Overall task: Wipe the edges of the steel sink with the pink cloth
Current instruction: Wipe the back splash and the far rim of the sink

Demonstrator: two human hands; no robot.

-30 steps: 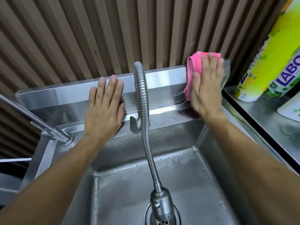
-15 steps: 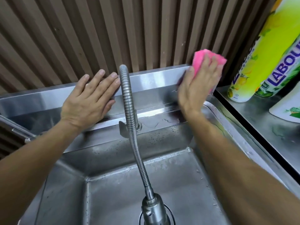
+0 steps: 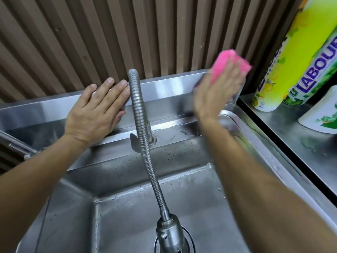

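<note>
Our right hand [image 3: 215, 94], blurred, presses the pink cloth [image 3: 226, 64] under flat fingers against the steel sink's [image 3: 173, 83] back edge, right of the flexible faucet hose [image 3: 140, 114]. Our left hand [image 3: 96, 110] lies spread and empty on that edge, left of the hose. Green detergent bottles [image 3: 295, 57] stand further right, before a ribbed brown wall [image 3: 109, 33].

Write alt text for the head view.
A person's right hand presses a pink cloth against the back edge of a steel sink, while the left hand rests flat on it. A flexible faucet hose arcs between them.
</note>
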